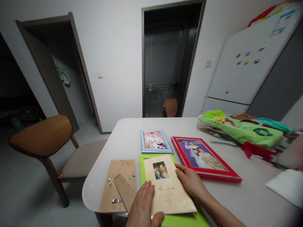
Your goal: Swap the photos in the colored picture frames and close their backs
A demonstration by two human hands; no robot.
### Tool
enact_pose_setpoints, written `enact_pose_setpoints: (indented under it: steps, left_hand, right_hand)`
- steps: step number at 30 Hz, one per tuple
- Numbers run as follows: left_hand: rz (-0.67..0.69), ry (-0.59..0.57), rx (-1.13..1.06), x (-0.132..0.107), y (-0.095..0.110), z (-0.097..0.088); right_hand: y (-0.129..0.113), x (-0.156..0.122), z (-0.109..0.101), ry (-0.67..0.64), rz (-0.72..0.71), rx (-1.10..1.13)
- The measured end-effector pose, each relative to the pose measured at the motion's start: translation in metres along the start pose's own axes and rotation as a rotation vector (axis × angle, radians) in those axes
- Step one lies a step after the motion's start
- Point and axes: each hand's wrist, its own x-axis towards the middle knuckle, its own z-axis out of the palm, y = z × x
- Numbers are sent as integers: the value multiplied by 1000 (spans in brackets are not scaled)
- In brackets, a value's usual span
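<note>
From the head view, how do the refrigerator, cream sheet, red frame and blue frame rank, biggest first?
1. Refrigerator
2. Cream sheet and red frame: too alike to rank, with the sheet nearer
3. Blue frame

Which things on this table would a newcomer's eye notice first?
On the table, the red frame, right of the blue frame, would probably draw the eye first. The green bag at the far right likely comes next. Then one may see the cream sheet, lying over the green frame at the near side, with the left hand and the right hand at its edges.
</note>
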Motion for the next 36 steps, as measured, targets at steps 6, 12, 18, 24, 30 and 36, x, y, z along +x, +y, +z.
enact_pose_setpoints:
  steps: [6, 12, 18, 24, 30, 36]
  left_hand:
    - [106, 5, 187, 1, -5, 4]
    - [57, -87, 236, -13, -15, -20]
    - [-178, 21, 449, -54, -75, -66]
    - [30, 191, 524, -68, -114, -75]
    - [212, 352, 546, -50, -71, -93]
    - [273, 234, 366, -15, -5, -56]
  right_hand:
    - [-4, -4, 2, 83, -162, -663]
    - [-6, -14, 10, 145, -197, -945]
    - [-40, -45, 64, -152, -449, -671]
    - [-53, -58, 132, -219, -547, -650]
    - [-67, -57, 108, -220, -526, -388]
    - [-46, -64, 21, -198, -508, -434]
